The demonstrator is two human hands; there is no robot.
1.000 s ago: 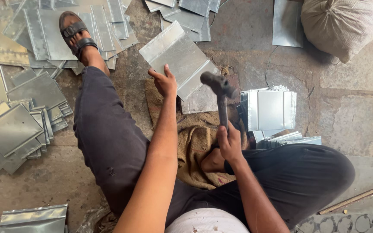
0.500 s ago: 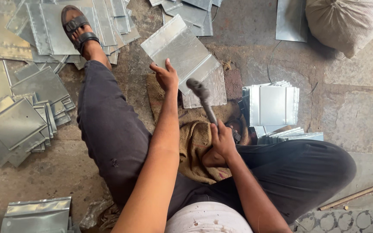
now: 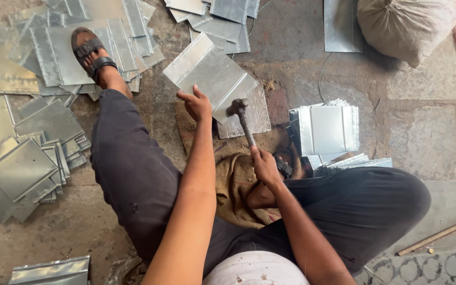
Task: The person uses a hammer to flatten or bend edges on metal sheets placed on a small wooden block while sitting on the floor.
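Observation:
I sit on the floor with a folded metal sheet (image 3: 209, 71) in front of me. My left hand (image 3: 196, 103) grips its near edge and holds it flat. My right hand (image 3: 264, 164) is shut on the handle of a hammer (image 3: 241, 119), whose head rests low against the sheet's near right corner. A brown burlap cloth (image 3: 238, 179) lies under the sheet and over my lap. My left leg stretches out to a sandalled foot (image 3: 92, 55) on other sheets.
Loose metal sheets (image 3: 32, 153) are piled at left and along the top. A neat stack of folded sheets (image 3: 328, 129) stands right of the hammer. A stuffed sack (image 3: 407, 26) lies at top right, a thin rod (image 3: 439, 235) at lower right.
The hammer has swung down from a raised position onto the sheet's near corner. My left hand stays on the sheet's edge.

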